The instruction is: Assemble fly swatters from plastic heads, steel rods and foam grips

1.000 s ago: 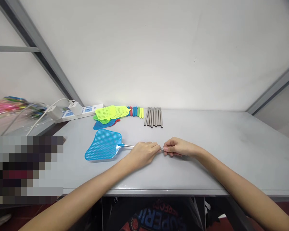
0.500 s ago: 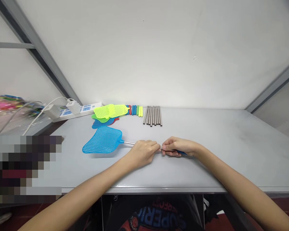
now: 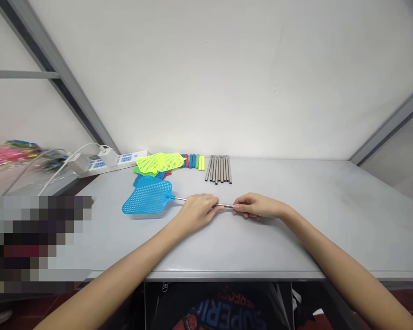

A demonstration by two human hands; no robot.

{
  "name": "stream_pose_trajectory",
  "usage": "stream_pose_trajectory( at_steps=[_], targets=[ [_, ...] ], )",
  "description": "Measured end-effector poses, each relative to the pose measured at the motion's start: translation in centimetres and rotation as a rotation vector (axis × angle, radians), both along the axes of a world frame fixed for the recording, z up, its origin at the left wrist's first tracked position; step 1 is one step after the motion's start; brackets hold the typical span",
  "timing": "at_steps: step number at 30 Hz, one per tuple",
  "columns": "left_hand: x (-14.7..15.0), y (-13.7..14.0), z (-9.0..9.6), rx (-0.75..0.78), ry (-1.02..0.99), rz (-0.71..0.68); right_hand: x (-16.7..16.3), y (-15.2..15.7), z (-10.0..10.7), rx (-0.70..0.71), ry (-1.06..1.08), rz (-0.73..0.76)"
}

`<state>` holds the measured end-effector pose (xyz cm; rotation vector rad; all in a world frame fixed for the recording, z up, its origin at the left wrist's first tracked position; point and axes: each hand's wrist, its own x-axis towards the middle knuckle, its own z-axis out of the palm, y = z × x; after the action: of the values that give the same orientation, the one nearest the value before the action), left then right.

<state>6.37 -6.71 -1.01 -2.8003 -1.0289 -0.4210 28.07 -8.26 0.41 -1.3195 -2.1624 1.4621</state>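
A blue fly swatter (image 3: 147, 196) with a perforated head lies sideways over the grey table, its head to the left and its metal rod running right. My left hand (image 3: 200, 210) is closed around the rod. A short stretch of bare metal shows between my two hands. My right hand (image 3: 253, 206) grips the rod's right part with the fingertips; the handle end is hidden in the palm.
Several metal tubes (image 3: 220, 170) lie side by side at the back. Left of them are coloured handle grips (image 3: 194, 161) and stacked swatter heads (image 3: 160, 162). A power strip (image 3: 127, 158) with white plugs and cables stands at the back left. A wall rises behind the table (image 3: 296, 238).
The left hand has shifted a little left and the right hand slightly right, baring more metal rod between them. The blue handle seen at my right palm is now hidden.
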Motion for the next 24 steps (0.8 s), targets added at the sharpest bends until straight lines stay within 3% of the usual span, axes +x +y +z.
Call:
stream_pose_trajectory(
  at_steps=[8, 13, 20, 24],
  targets=[
    [0.0, -0.5, -0.4, 0.053, -0.012, -0.136, -1.9, -1.3, -0.2, -0.015, 0.076, 0.001],
    [-0.1, -0.4, -0.3, 0.068, 0.004, -0.134, -2.4, -1.4, -0.4, 0.039, 0.143, -0.036],
    [0.1, -0.5, -0.4, 0.079, 0.003, -0.108, -2.5, -1.2, -0.4, -0.163, 0.156, -0.110],
    [0.2, -0.4, -0.6, 0.089, -0.001, -0.080, -2.5, -1.2, -0.3, -0.189, 0.165, -0.128]
  ],
)
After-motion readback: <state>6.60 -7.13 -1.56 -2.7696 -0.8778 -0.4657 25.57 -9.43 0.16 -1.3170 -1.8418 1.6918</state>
